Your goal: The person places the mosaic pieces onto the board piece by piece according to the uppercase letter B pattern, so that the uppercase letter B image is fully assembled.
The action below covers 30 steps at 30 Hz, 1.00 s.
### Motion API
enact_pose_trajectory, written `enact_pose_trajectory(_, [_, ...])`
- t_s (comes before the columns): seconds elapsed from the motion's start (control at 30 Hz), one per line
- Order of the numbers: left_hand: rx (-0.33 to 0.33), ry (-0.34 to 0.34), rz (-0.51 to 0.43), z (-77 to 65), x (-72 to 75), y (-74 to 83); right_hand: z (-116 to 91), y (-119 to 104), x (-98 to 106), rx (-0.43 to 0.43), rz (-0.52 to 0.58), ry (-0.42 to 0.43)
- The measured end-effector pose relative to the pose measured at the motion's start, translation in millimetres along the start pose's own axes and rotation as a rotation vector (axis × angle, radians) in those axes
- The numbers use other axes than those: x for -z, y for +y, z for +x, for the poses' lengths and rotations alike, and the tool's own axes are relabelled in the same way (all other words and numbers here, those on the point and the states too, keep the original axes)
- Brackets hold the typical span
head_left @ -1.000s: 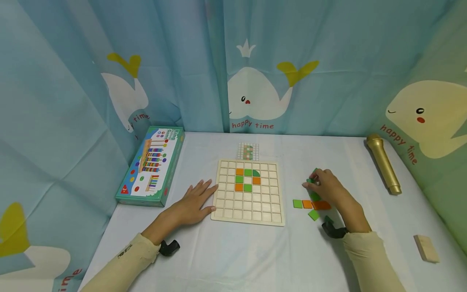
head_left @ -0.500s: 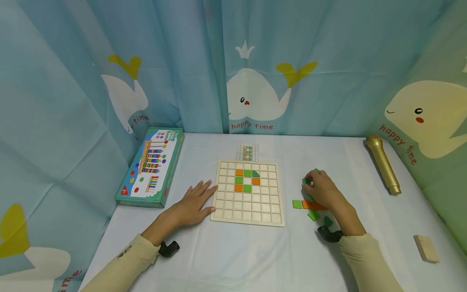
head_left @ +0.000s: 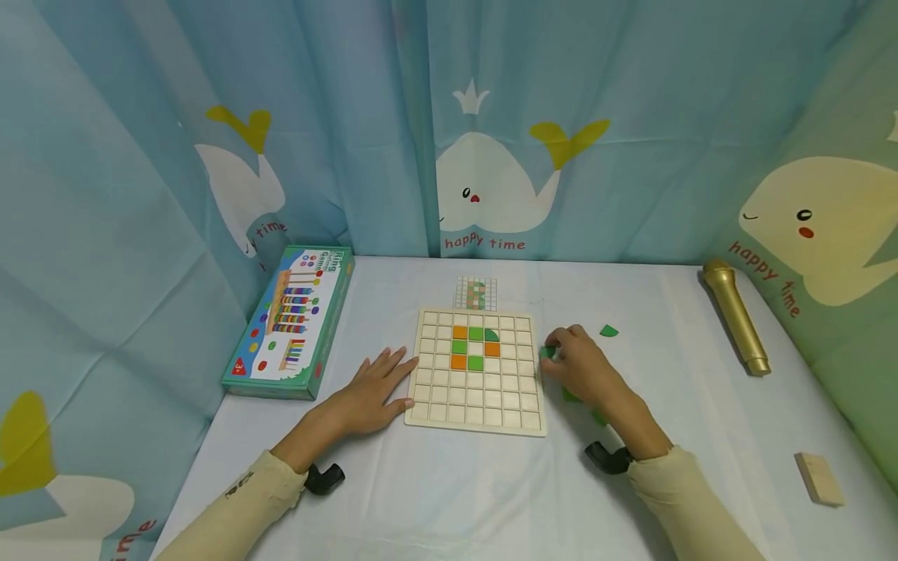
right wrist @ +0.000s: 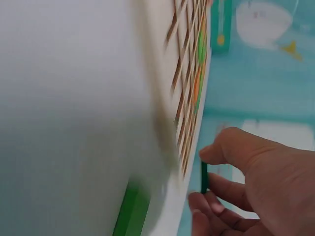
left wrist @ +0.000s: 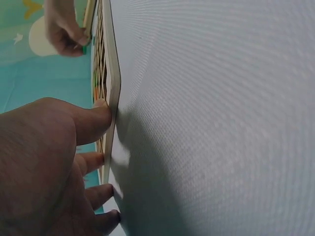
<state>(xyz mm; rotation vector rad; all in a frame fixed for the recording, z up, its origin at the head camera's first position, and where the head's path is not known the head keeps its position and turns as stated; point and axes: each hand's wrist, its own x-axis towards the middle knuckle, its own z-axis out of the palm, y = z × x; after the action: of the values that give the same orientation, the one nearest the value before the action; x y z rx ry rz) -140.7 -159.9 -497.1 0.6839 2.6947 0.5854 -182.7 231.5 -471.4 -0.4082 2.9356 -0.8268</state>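
My right hand (head_left: 588, 368) pinches a dark green tile (head_left: 548, 353) between thumb and fingers, off the right edge of a wooden grid board (head_left: 477, 429). In the right wrist view the tile (right wrist: 204, 177) is seen edge-on, clear of the table. My left hand (head_left: 373, 396) lies with spread fingers at the board's left side; in the left wrist view its thumb touches the board's rim (left wrist: 114, 93). Orange and light green square tiles (head_left: 475, 363), plus a dark green quarter-round tile (head_left: 492, 335), sit in the upper cells around a bare cell.
A small printed pattern card (head_left: 475, 293) lies behind the board. Right of it lie a loose green quarter-round tile (head_left: 609, 331) and other tiles, partly hidden by my right hand. A boxed game (head_left: 291, 319) stands left; a gold microphone (head_left: 738, 319) and wooden block (head_left: 819, 479) lie right.
My right hand has picked up the dark green tile from among the loose tiles and carried it left towards the board. The left hand has stayed in place.
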Motion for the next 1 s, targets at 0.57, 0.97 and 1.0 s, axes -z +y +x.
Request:
enact_pose_trajectory(0.57, [0.008,-0.007,0.001,-0.3,0.0,1.1,13,-55,-44,0.208,-0.087,-0.055])
enact_pose_trajectory(0.97, [0.0,-0.003,0.001,-0.3,0.8,-0.1,15,-56,-40,0.205,-0.03,-0.119])
enact_pose_trajectory(1.0, [-0.001,-0.003,0.0,-0.3,0.7,-0.3,15,-56,-39,0.207,-0.031,-0.119])
